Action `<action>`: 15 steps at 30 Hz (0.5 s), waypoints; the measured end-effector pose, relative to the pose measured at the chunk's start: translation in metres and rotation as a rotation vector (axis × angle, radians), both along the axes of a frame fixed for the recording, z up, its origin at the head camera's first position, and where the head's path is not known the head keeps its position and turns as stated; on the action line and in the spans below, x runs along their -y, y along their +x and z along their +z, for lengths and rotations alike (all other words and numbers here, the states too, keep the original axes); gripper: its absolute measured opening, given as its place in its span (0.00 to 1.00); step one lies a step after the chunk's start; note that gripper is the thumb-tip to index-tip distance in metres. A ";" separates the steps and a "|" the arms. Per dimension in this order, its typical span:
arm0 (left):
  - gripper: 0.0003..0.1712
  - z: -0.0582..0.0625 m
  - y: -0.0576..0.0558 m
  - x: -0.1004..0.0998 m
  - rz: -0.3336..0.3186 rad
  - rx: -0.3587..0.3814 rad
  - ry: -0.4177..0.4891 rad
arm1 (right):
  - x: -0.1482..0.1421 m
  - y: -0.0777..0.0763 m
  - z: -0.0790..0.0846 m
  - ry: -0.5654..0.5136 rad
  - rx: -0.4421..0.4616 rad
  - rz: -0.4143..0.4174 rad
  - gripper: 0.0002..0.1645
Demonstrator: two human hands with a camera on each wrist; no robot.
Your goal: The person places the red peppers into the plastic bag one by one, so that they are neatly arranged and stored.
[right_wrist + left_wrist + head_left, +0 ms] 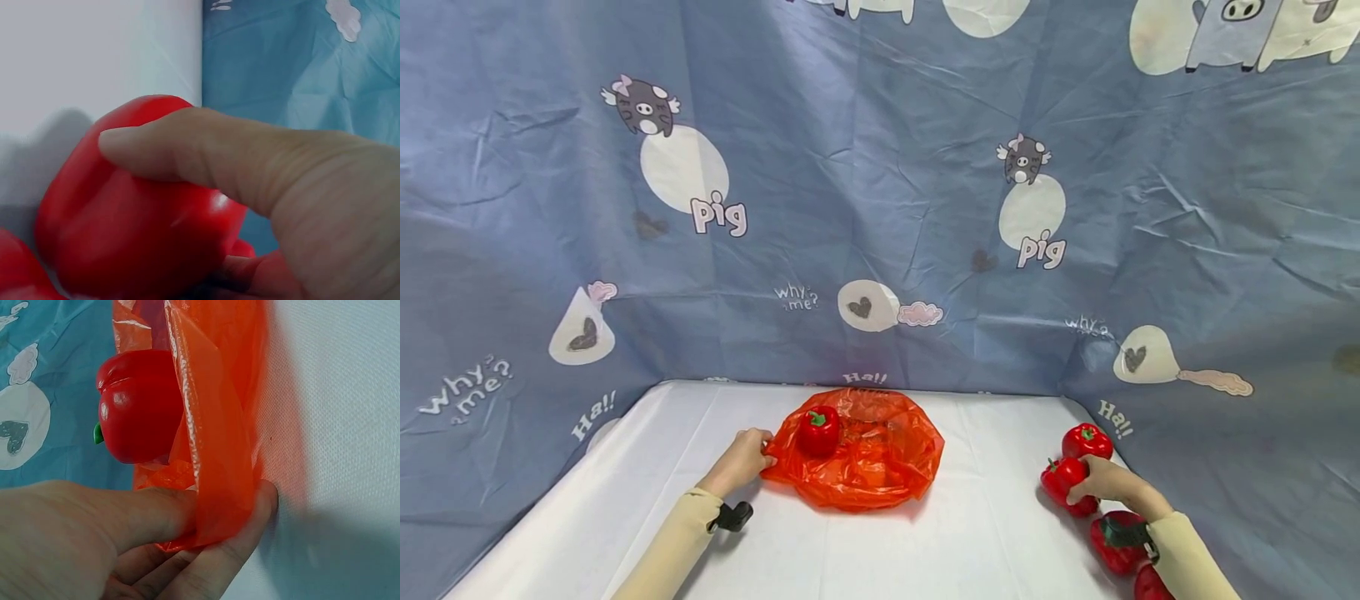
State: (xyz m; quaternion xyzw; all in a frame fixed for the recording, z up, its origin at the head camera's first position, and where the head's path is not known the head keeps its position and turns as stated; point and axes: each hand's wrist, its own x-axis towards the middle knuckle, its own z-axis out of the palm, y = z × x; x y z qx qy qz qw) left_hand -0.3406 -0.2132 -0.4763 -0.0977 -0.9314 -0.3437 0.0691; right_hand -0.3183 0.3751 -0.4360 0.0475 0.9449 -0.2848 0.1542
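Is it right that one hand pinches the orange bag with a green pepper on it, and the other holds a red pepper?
Not quite: the pepper on the bag is red, only its stem is green. The left wrist view shows it. The left hand pinches the orange bag; the right hand holds a red pepper.

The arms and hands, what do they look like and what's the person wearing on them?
Both arms wear long, cream-coloured sleeves that end at the wrists. The left hand and right hand are bare, with no gloves or rings visible. A small dark device is strapped at the left wrist, and a similar dark strap sits at the right wrist.
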 end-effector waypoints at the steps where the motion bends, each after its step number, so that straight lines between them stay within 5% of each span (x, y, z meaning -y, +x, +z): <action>1: 0.07 0.000 0.000 0.000 -0.002 -0.003 -0.003 | 0.000 0.001 0.000 -0.016 -0.001 -0.004 0.54; 15: 0.07 -0.001 0.000 0.001 -0.007 -0.027 -0.007 | 0.013 0.006 -0.005 -0.186 -0.073 -0.112 0.59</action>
